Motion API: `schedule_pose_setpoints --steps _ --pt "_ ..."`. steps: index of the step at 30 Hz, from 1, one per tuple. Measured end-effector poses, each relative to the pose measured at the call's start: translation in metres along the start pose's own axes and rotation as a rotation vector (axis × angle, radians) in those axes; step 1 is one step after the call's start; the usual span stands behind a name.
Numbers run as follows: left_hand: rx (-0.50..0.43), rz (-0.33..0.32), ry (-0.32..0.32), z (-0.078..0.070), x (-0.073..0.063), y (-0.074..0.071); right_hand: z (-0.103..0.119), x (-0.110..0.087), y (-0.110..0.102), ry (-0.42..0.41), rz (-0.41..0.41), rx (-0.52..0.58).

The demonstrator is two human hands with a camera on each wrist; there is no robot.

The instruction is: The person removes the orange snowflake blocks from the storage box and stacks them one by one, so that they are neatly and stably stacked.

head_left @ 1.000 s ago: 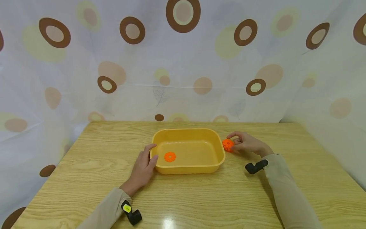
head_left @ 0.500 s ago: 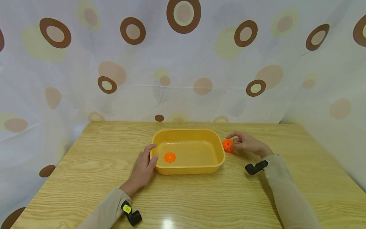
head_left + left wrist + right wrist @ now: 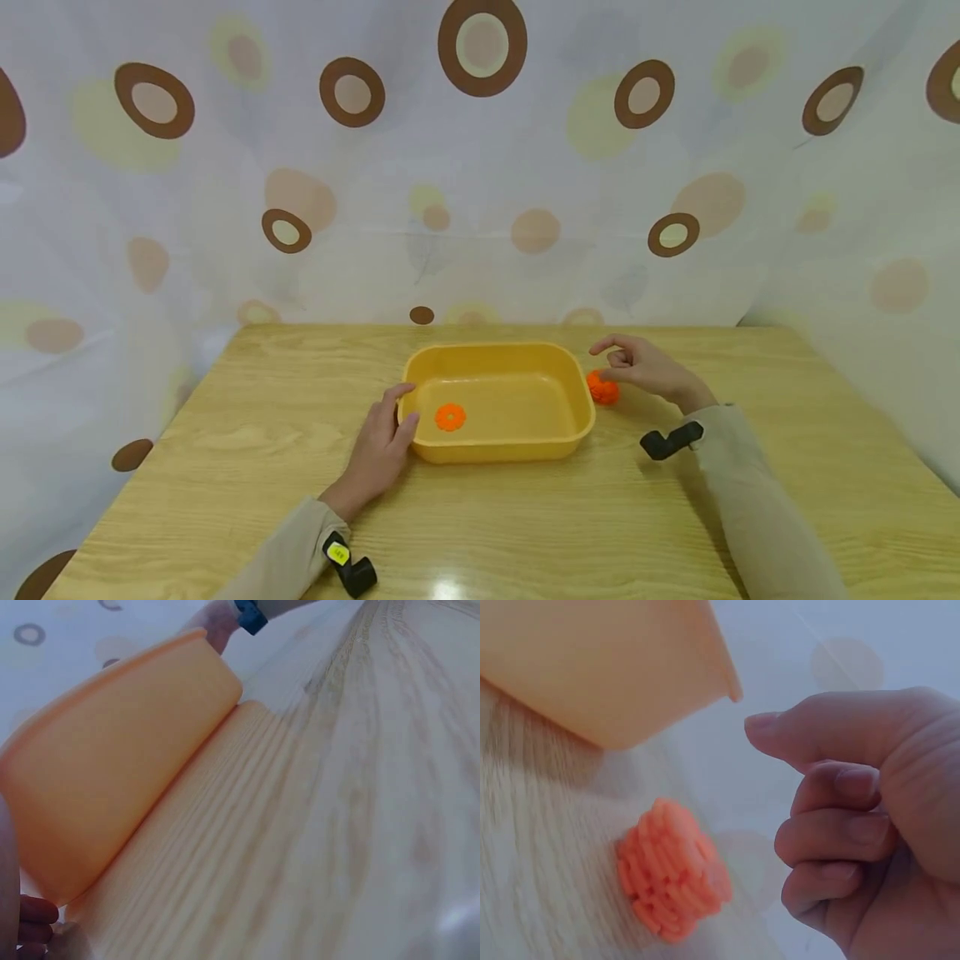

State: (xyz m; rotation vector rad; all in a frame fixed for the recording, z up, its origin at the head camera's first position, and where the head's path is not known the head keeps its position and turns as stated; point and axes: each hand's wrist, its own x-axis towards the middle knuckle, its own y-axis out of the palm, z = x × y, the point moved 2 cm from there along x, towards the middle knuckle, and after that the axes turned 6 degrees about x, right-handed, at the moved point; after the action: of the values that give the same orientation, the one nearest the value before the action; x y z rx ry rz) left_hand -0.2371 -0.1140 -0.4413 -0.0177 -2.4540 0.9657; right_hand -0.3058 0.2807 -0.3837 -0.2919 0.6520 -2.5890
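Note:
My left hand (image 3: 382,446) grips the left end of a yellow plastic basin (image 3: 495,452), thumb and fingers at its rim. Inside the basin, toward the left, lies one flat orange flower-shaped piece (image 3: 450,417) with a small hole in its centre. Just outside the basin's right end, a stack of several orange flower-shaped pieces (image 3: 673,871) stands on the table. My right hand (image 3: 648,371) hovers over that stack and holds nothing. Its index finger and thumb are apart, while the other fingers curl toward the palm. In the left wrist view, the basin's side hides most of what lies beyond.
The wooden table (image 3: 480,525) carries the basin near its back edge. Behind it hangs a pale curtain (image 3: 480,167) printed with brown and beige circles. Each sleeve cuff has a black wrist camera, such as the right one (image 3: 671,439).
My right hand has risen slightly off the orange stack, its index finger and thumb spreading away from it. The left hand stays on the basin. The head view has shifted slightly.

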Motion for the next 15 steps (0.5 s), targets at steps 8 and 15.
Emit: schedule_pose_setpoints --steps 8,15 --pt "0.002 -0.008 0.007 0.003 -0.001 0.000 0.021 0.017 0.007 -0.036 -0.045 -0.044" --pt "0.012 -0.010 0.019 0.003 -0.002 -0.002 0.041 0.031 0.015 -0.116 -0.003 -0.042"
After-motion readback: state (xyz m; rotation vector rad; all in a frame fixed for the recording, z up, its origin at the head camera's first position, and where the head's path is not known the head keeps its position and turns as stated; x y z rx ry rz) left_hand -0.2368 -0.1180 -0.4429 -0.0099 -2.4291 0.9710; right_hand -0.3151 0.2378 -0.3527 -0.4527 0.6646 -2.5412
